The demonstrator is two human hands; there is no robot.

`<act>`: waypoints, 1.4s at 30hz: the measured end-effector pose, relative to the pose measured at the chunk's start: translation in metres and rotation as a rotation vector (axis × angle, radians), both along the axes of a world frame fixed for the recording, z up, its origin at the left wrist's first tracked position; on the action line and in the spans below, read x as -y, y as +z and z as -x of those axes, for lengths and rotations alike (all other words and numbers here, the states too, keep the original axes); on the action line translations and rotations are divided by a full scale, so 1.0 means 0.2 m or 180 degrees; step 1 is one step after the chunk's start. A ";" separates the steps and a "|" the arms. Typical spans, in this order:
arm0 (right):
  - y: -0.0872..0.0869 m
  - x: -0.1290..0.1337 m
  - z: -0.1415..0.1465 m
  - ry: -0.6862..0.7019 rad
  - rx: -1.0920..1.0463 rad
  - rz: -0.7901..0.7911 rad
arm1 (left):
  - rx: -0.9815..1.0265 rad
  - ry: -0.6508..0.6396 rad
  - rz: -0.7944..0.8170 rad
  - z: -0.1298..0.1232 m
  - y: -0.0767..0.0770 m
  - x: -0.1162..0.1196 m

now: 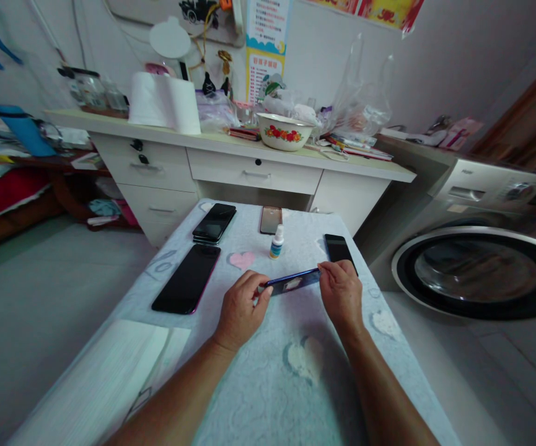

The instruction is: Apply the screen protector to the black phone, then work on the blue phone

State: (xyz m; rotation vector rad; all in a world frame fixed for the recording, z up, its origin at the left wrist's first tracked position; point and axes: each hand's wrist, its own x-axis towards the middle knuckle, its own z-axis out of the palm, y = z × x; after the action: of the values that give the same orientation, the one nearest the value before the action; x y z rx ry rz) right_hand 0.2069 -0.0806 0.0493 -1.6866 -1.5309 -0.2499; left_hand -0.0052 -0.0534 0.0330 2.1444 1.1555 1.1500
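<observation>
I see a thin, rectangular smartphone with a shiny blue edge and a dark, glossy face that shows a pale patch near its middle. From my view it is steeply tilted, its long blue edge uppermost and slanting up to the right, held by its ends between the left hand and the right hand.

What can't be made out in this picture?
All in the head view:
Held phone, right end: hidden by the right hand.
Small bottle, label text: too small.
Phone stack, lower faces: covered from above.
Washing machine, right side: cut off by the right edge.
</observation>
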 end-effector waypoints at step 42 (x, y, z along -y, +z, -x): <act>0.01 0.04 0.18 0.0771 -0.0006 0.0109 | 0.0038 0.0014 0.0065 0.02 0.01 0.01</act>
State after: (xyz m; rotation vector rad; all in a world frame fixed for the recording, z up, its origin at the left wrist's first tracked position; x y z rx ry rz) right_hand 0.1716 -0.0886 0.0509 -1.5082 -1.7282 -0.0952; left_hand -0.0086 -0.0555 0.0352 2.1180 1.1626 1.1465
